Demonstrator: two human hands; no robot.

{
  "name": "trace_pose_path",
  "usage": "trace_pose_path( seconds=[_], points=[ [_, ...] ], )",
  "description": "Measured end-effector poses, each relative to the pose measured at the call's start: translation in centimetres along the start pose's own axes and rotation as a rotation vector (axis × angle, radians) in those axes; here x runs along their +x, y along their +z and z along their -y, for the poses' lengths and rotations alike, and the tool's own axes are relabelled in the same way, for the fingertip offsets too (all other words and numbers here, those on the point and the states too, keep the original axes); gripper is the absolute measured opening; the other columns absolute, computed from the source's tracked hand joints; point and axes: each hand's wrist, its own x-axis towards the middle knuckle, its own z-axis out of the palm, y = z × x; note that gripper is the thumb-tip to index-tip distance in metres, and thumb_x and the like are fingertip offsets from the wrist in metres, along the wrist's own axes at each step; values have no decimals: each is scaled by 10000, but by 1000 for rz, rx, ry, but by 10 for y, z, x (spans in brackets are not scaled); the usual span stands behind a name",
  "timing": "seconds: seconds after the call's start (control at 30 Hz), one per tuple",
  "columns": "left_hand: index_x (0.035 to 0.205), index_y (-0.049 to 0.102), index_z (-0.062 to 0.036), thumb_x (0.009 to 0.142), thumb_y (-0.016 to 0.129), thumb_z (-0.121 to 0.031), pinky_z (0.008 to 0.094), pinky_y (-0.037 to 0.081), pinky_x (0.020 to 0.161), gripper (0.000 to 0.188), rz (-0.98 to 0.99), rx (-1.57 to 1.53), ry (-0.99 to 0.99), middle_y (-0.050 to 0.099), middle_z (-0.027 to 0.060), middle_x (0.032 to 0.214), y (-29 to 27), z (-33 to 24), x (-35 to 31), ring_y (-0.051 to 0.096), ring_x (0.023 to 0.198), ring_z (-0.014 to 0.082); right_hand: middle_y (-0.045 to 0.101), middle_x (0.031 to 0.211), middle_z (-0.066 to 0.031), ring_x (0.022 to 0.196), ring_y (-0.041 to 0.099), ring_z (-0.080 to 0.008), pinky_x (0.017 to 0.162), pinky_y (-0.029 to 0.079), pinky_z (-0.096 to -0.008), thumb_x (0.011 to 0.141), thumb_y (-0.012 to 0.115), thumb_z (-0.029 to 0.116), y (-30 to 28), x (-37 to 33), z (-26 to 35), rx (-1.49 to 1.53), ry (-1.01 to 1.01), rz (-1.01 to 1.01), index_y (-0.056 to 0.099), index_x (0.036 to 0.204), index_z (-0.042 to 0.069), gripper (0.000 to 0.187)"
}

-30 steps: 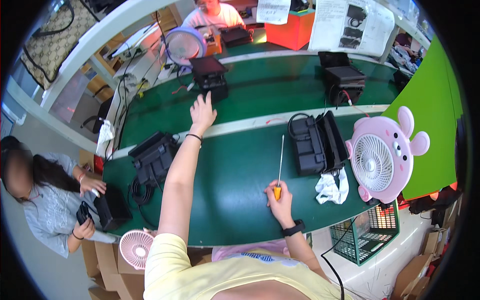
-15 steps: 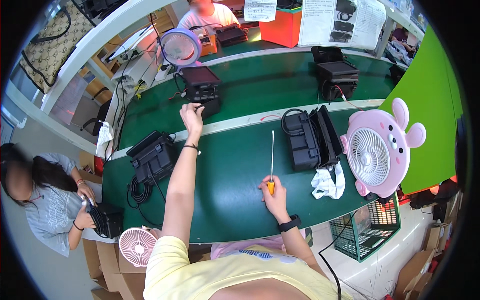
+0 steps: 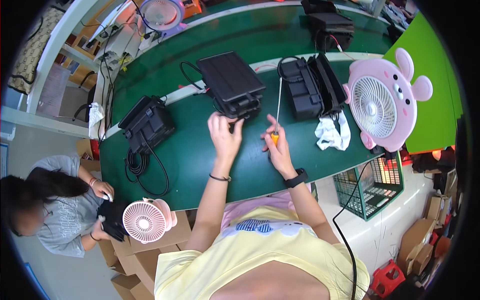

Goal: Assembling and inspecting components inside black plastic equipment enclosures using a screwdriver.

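Observation:
On the green workbench (image 3: 195,150), my left hand (image 3: 225,136) is closed on the near edge of a black box (image 3: 240,107). A flat dark panel (image 3: 230,75) lies tilted on top of that box, and a black cable loops from its left side. My right hand (image 3: 281,146) holds a screwdriver by its yellow handle (image 3: 274,137), the long metal shaft (image 3: 279,105) pointing away from me. Just beyond the screwdriver stands another black box (image 3: 302,92) with its lid swung out to the right. What my left fingertips grip underneath is hidden.
A third black box (image 3: 150,122) with coiled cable lies at left. White cloth (image 3: 334,131) and a pink animal-shaped fan (image 3: 375,105) are at right. A small pink fan (image 3: 145,221) sits at the near edge. At left, a person (image 3: 65,200) handles something black.
My left hand has drawn the panelled black box from the far part of the bench nearer to me. The screwdriver stays in my right hand. My view has tilted downward.

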Motion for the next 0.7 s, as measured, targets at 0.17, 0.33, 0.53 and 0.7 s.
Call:
trace_pose_path(
  seconds=[0.17, 0.33, 0.53, 0.7],
  points=[
    [974, 620, -58, 794, 743, -89, 452, 408, 900, 220, 235, -22, -1, 550, 95, 844, -29, -74, -60, 512, 963, 332, 538, 1207, -81, 759, 545, -84, 609, 483, -222, 1028, 541, 132, 5, -21, 3, 20, 53, -138, 430, 1199, 50, 221],
    [989, 705, -84, 780, 737, -17, 359, 519, 724, 222, 456, -335, 75, 542, 31, 665, -76, -91, -64, 583, 775, 213, 604, 1018, -86, 916, 597, -154, 800, 496, -289, 843, 693, 37, -18, -19, 17, -247, -20, -159, 417, 1206, 57, 456],
    [1086, 725, -289, 725, 815, -175, 530, 386, 1048, 389, 123, 175, 492, 577, 15, 1239, -106, -70, -5, 512, 1208, 248, 648, 1043, -135, 960, 650, -231, 862, 494, -315, 803, 750, 78, -20, -12, 26, -363, -28, -128, 429, 1213, 38, 523],
    [1197, 686, -227, 727, 830, -249, 450, 438, 1006, 492, 326, 132, 496, 650, 2, 1206, -114, -43, 24, 605, 1135, 231, 665, 1051, -180, 1005, 666, -384, 900, 494, -366, 812, 733, 92, -24, 0, 33, -417, -25, -17, 434, 1204, 25, 498]
  ],
)
